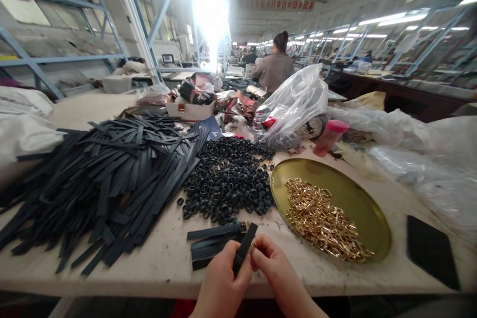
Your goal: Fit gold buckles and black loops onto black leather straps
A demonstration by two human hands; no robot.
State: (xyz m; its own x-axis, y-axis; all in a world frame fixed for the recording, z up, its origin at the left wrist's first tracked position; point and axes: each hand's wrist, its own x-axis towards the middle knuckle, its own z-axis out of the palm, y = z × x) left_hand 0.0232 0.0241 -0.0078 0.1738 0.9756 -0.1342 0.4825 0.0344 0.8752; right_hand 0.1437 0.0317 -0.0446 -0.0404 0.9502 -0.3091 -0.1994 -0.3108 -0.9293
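My left hand is closed around a short dark leather strap that sticks up from the fingers. My right hand pinches something small and gold-coloured against the strap's side; I cannot make it out clearly. Both hands are at the table's near edge, just in front of a few finished dark straps lying flat. A round brass tray holding a heap of gold buckles sits to the right. A pile of small black loops lies behind the hands.
A large heap of dark straps covers the table's left. Clear plastic bags, a pink-capped bottle, a white box and a dark phone lie around. A person sits farther back, facing away.
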